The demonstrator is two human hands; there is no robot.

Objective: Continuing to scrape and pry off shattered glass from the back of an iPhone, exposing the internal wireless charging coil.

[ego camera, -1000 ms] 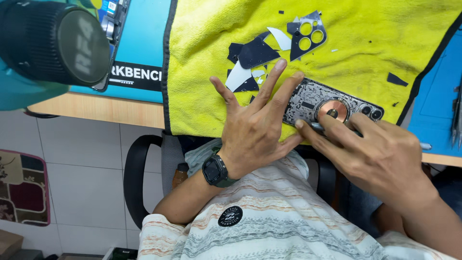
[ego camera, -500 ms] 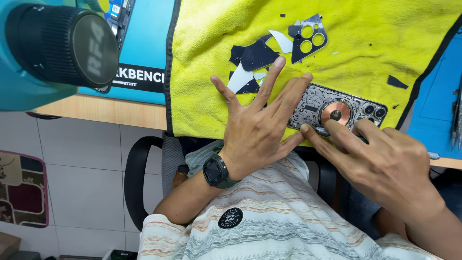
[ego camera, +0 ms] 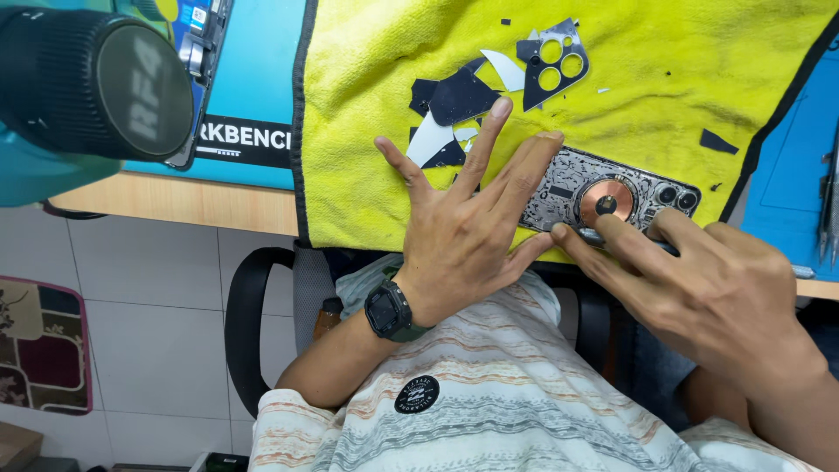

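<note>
On top of a yellow cloth spread over the desk edge lies a phone w/ its back cover stripped off: bare grey inside showing, round copper coil near the middle, camera lenses at its right end.

Left hand: flat, fingers spread wide, palm down on the cloth, w/ index & middle fingertips resting on the phone's left end. Not pinching anything. Dark wristwatch on that wrist.

Right hand: comes in from the lower right, fingers stretched fwd & close together, index tip on the phone's near edge just below the coil. Something thin & dark runs under those fingers along the phone's edge; can't tell what it is, or if the hand grips it.

Just beyond the left hand's fingertips: a heap of dark & white broken shards on the cloth. Beside them, farther up, a dark camera-frame piece w/ three round holes. One more dark shard sits apart, right of the phone.

Blue mat lies left of the cloth on the wooden desk. Big black round cylinder, blurred & close to the camera, fills the upper left. Thin metal tools at the far right edge on another blue surface. Below the desk: striped shirt, black chair arm, tiled floor, a patterned rug at the left.
</note>
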